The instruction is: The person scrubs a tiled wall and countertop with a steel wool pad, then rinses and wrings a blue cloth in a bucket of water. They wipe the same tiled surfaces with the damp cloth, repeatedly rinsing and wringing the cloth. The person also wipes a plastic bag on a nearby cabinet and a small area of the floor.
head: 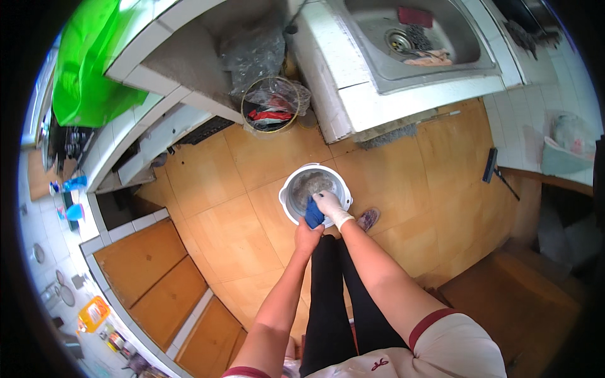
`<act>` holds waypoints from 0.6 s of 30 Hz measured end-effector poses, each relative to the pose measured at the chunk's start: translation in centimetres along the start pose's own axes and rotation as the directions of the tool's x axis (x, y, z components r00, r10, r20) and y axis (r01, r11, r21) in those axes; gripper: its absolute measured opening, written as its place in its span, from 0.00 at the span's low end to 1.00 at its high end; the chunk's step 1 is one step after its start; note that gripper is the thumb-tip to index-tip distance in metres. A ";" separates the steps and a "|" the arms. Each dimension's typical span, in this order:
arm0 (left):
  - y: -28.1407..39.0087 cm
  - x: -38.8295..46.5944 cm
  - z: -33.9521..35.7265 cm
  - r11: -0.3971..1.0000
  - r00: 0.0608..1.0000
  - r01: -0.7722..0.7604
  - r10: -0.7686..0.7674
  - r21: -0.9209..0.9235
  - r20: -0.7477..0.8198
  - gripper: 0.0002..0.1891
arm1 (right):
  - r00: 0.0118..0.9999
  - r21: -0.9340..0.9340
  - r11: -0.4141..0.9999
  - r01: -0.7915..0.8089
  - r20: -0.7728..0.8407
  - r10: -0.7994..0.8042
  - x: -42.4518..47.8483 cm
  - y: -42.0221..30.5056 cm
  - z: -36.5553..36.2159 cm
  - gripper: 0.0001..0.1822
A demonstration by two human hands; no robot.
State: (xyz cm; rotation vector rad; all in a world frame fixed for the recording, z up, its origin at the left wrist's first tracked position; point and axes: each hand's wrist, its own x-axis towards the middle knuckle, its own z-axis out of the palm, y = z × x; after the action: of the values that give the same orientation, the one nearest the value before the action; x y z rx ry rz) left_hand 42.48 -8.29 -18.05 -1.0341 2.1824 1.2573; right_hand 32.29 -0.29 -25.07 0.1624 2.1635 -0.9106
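Note:
A dark blue cloth [313,213] is bunched over the near part of a round white bucket [350,185]. My left hand [308,236], bare, holds the cloth's near end at the rim. My right hand [327,203] wears a pale, thin glove and grips the cloth farther up, above the inside of the bucket. Greyish, cloudy water with some froth [313,182] shows in the bucket. Some fingers of both hands are hidden by the cloth and the hands themselves.
Ahead, a wire-rimmed bin with a plastic liner [270,105] stands beside a tiled counter with a steel sink [378,47]. A grey mop head [387,136] lies below it. A squeegee [490,165] leans at the right. Wooden cabinet doors [142,262] line the left.

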 end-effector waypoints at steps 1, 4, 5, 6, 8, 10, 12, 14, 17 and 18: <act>0.6 -0.6 -0.1 0.990 0.999 0.029 -0.032 -0.140 -0.015 0.27 | 0.999 0.166 0.986 -0.021 0.032 0.016 -0.1 2.1 -1.3 0.22; 1.6 -1.6 0.6 0.780 0.984 0.176 -0.142 -0.601 0.104 0.19 | 0.978 0.642 0.761 -0.097 -0.079 0.192 -3.0 6.6 -3.4 0.22; -0.1 -0.7 -2.7 0.777 0.962 0.269 -0.189 -0.569 0.195 0.17 | 0.959 0.799 0.544 -0.255 0.140 0.245 -6.2 2.0 -3.5 0.22; 1.3 -1.1 -2.7 0.801 0.971 0.238 -0.187 -0.550 0.148 0.17 | 0.934 0.767 0.538 -0.349 0.328 0.138 -8.4 1.2 -5.4 0.31; 4.7 -2.0 -1.9 0.909 0.996 0.068 -0.042 -0.411 0.073 0.17 | 0.951 0.879 0.378 -0.290 0.309 0.011 -12.3 -0.9 -7.3 0.32; 8.5 -3.1 -0.5 0.970 0.972 -0.195 0.211 -0.143 0.105 0.22 | 0.972 0.950 0.233 -0.206 0.227 -0.066 -13.6 -1.5 -9.2 0.37; 11.7 -4.3 0.5 0.927 0.878 -0.371 0.371 -0.060 0.302 0.27 | 0.979 0.983 0.002 -0.184 0.184 -0.086 -13.5 1.1 -11.3 0.29; 17.4 -5.4 -1.5 0.866 0.811 -0.495 0.428 0.077 0.398 0.24 | 0.940 0.890 -0.350 -0.292 0.198 -0.279 -13.3 2.9 -13.4 0.22; 28.0 -4.5 -4.5 0.491 0.561 -0.800 0.817 0.346 0.137 0.13 | 0.953 0.784 -0.552 -0.285 0.172 -0.247 -12.0 2.1 -15.2 0.19; 30.5 -2.0 -5.2 0.296 0.354 -0.876 0.931 0.380 0.090 0.14 | 0.961 0.798 -0.548 -0.253 0.142 -0.237 -10.8 1.8 -15.7 0.20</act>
State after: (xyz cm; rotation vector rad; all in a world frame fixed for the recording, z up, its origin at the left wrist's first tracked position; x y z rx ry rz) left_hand 20.27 -2.36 2.77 0.4931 3.0972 1.0133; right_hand 31.02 13.10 -11.48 0.8888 0.0485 -2.5032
